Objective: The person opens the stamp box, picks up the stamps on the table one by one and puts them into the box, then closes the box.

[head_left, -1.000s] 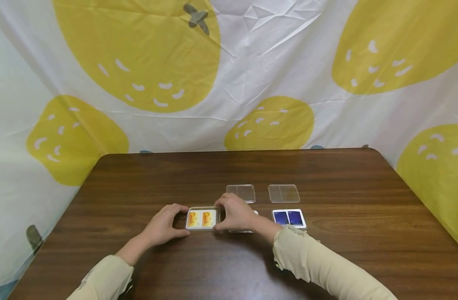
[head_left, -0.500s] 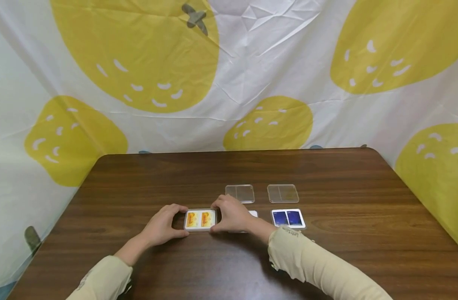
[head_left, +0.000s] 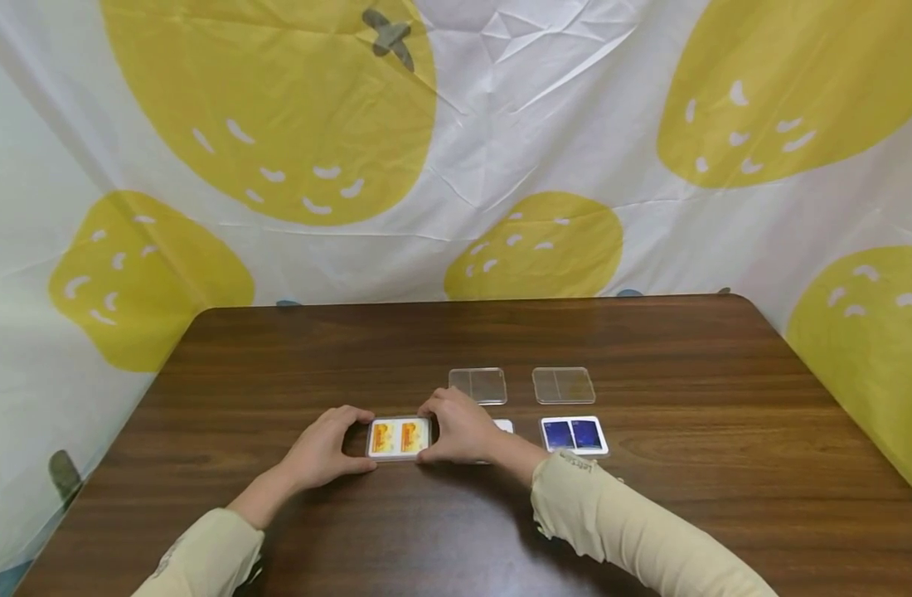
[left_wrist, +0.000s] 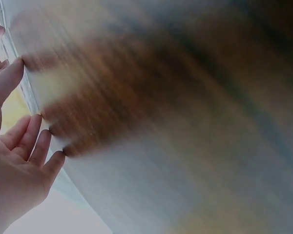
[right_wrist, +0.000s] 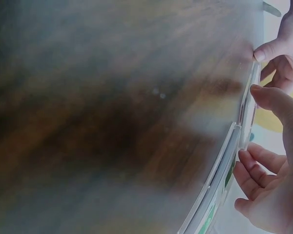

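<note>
A flat clear plastic case (head_left: 399,439) with two orange-and-white cards side by side lies on the table, its transparent lid lined up on top. My left hand (head_left: 326,448) grips its left end, thumb at the near corner and forefinger at the far one. At the right end my right hand (head_left: 462,427) holds the case in the same way. In the right wrist view the case (right_wrist: 249,105) is seen edge-on between both hands. A second case (head_left: 505,425) is mostly hidden behind my right hand; green shows on this case (right_wrist: 210,209) in the right wrist view.
A third open case (head_left: 574,435) with two dark blue cards lies to the right. Behind lie two clear lids (head_left: 488,386) (head_left: 564,385). The brown wooden table (head_left: 314,348) ends at a lemon-patterned cloth (head_left: 337,261).
My right hand has shifted slightly left and the clear lid, earlier offset to the right and back, now sits aligned over the orange cards. My left hand has stayed in place.
</note>
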Action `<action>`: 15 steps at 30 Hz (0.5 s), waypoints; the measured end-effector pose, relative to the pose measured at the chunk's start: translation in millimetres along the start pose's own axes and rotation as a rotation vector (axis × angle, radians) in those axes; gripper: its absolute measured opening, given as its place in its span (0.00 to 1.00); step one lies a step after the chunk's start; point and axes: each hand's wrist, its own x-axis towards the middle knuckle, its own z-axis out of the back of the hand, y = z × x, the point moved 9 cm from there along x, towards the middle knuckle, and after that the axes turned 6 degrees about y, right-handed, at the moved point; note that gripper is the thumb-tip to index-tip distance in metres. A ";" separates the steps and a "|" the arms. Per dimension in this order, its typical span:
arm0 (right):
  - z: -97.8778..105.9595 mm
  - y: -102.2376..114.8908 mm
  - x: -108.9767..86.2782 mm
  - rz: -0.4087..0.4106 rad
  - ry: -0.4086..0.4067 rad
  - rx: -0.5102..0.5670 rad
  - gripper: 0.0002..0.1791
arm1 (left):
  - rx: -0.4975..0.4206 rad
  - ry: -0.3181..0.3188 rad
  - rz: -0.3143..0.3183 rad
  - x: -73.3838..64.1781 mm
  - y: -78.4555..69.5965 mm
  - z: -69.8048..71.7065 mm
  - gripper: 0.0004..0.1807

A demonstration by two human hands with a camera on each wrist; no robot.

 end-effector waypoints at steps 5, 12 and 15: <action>-0.2 -0.4 0.8 0.003 0.003 -0.017 0.30 | -0.003 0.003 0.005 0.4 -0.1 0.0 0.31; -0.6 1.7 3.7 0.005 0.021 -0.033 0.30 | -0.009 -0.003 0.006 0.8 1.1 0.3 0.30; 0.7 2.9 3.8 0.010 0.014 -0.030 0.30 | 0.001 -0.004 0.001 0.9 1.3 -0.2 0.29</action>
